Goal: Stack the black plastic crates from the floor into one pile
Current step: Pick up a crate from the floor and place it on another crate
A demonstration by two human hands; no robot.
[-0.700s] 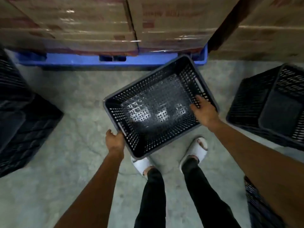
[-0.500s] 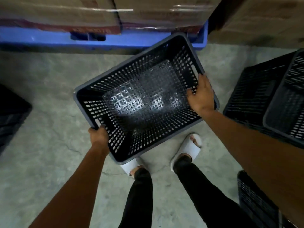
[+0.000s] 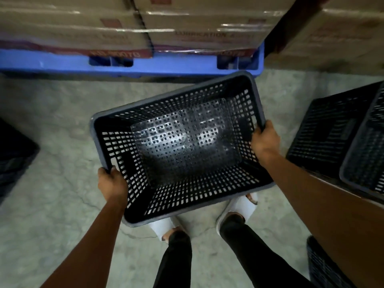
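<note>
A black perforated plastic crate [image 3: 182, 146] hangs in the air in front of me, open side up, above my feet. My left hand [image 3: 112, 183] grips its left short rim. My right hand [image 3: 265, 140] grips the opposite short rim. To the right stand nested black crates [image 3: 336, 138], one set inside another. A further black crate [image 3: 14, 159] shows at the left edge, and part of another [image 3: 324, 265] at the bottom right, half hidden by my right arm.
A blue plastic pallet [image 3: 158, 65] loaded with wrapped cardboard boxes [image 3: 187, 23] stands just beyond the held crate. More cardboard boxes [image 3: 336, 38] rise at the far right. Bare concrete floor [image 3: 52, 215] lies between the crates.
The crate has risen and turned closer to level and squarer to me. Both hands kept hold of its short rims. The view shifted so the pallet sits lower in frame.
</note>
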